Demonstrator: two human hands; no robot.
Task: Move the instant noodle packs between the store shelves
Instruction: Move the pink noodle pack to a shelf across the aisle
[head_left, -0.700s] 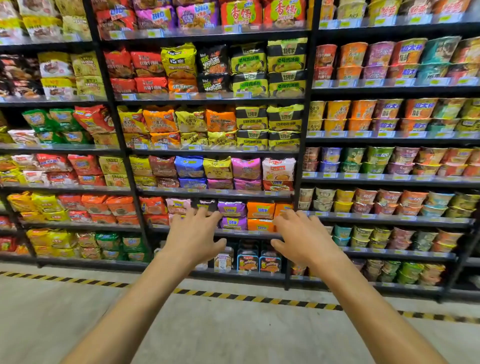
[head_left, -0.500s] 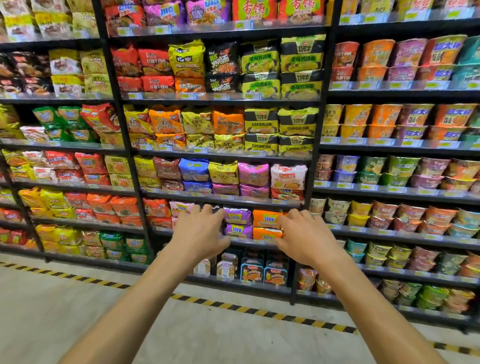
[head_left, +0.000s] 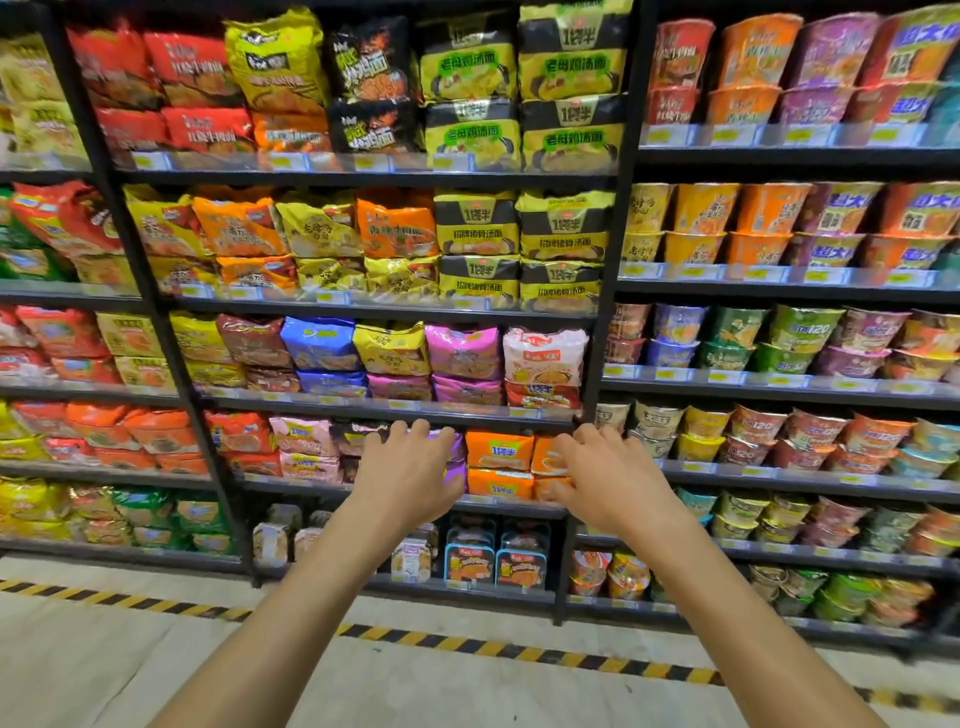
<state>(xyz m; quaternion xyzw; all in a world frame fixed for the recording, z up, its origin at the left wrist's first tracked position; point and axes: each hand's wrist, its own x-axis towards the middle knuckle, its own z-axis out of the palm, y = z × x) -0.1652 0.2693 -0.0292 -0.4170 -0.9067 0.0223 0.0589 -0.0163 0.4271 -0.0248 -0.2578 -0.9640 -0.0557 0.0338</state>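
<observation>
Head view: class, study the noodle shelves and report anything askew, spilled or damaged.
One thing stands out: the large red plastic noodle pack in the left bay leans sideways beside the green packs, while other packs sit in level stacks. No spill or damage shows.

Tall black shelving units (head_left: 363, 179) on a pale floor (head_left: 130, 665), yellow-and-black hazard stripe (head_left: 519, 653) just before them.

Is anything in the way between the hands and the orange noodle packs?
No, nothing visible. The left hand and right hand, fingers spread, flank the orange packs with only open air before them. The left hand covers part of a purple pack; contact can't be told.
</observation>
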